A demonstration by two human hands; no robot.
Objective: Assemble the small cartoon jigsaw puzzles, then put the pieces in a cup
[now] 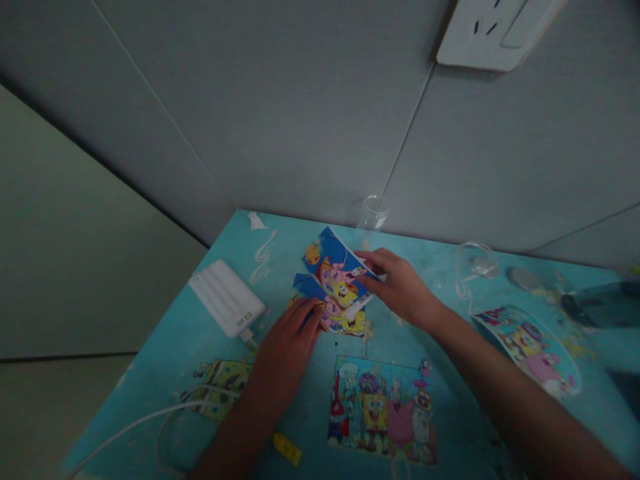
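Observation:
Between my hands are two overlapping blue cartoon picture cards with pink and yellow figures. My right hand [400,283] pinches the right edge of the upper card [333,257], which tilts up from the table. The lower card [303,285] lies beneath it. My left hand [293,340] has its curled fingers on the lower card's left edge; the thumb is partly hidden. Nearer me, a cartoon picture sheet [375,407] lies flat on the turquoise table [280,253].
A white power bank [227,298] with a white cable [135,427] lies left. A yellow piece [287,449] sits near the front. A clear cup [374,212] stands by the wall. Rightward are a tape roll [477,259], another cartoon sheet [533,350] and a dark bottle [603,305].

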